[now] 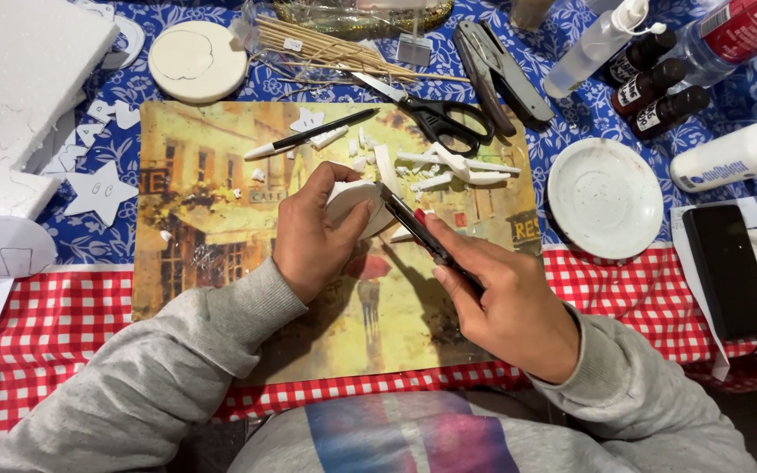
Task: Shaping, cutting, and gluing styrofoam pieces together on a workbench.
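**A:** What have you got in hand?

**B:** A white foam piece [357, 203], rounded, held just above the picture placemat [221, 175]. Your left hand [313, 232] is curled around it, fingers wrapped tight over its near edge. Your right hand [505, 307] is closed on a dark craft knife [422, 232], whose tip meets the foam's right side.

**A:** So which step is this?

**B:** Trimming the edge, I'd judge. White offcuts [449, 166] lie scattered just beyond the piece, near the black scissors [431, 114].

**A:** And what does the next stroke ask of you?

**B:** Probably a steady, shallow draw along the curve, with your left thumb kept off the blade's line. Turning the foam rather than the knife would likely serve you better.

**A:** Anything close by?

**B:** A pen [308, 133] beyond your left hand, a white saucer [604, 197] to the right, and foam stars [98, 188] to the left.
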